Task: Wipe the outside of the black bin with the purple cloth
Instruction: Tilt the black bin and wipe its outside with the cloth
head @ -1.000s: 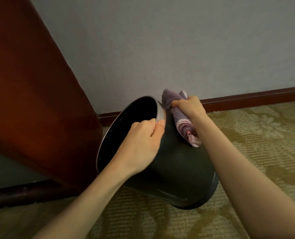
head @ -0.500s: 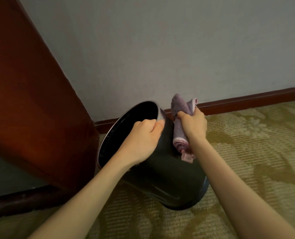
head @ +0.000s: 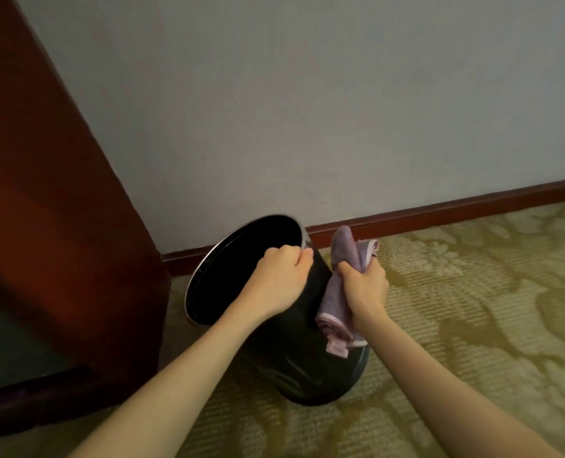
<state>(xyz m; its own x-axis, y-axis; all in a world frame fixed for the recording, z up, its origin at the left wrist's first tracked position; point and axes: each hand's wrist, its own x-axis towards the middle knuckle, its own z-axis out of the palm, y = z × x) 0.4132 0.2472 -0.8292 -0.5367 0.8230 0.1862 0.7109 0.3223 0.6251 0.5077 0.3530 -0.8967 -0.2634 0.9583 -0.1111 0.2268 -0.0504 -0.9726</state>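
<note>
The black bin (head: 291, 365) sits tilted on the patterned carpet (head: 456, 325), its long axis leaning from the base at lower right up to the mouth at upper left. The left hand (head: 281, 276) is clamped on the rim, holding the tilt. The right hand (head: 365, 285) grips the bunched purple cloth (head: 332, 305) against the bin's right outer wall, so the next stroke likely runs down toward the base
</note>
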